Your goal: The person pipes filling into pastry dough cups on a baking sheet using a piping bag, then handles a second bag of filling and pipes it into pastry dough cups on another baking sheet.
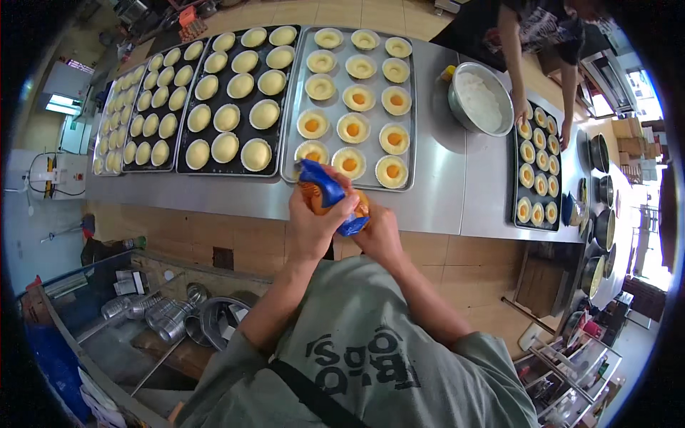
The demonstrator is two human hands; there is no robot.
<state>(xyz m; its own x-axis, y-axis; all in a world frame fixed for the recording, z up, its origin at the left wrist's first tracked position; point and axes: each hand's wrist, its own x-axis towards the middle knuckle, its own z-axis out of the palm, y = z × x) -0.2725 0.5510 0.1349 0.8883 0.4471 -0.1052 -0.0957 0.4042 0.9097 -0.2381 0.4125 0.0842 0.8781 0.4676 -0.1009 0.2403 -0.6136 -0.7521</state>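
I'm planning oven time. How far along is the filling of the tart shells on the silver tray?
Done: eight shells on the silver tray hold orange filling. In hand: both hands, left hand and right hand, grip the piping bag over its near edge. Left: seven shells at the far end look unfilled.

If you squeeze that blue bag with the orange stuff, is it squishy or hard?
Probably squishy: the piping bag bulges and creases where the left hand and right hand grip it. It likely flops if held by one end, since both hands support it. The orange filling looks soft, sitting as round blobs in the tart shells.
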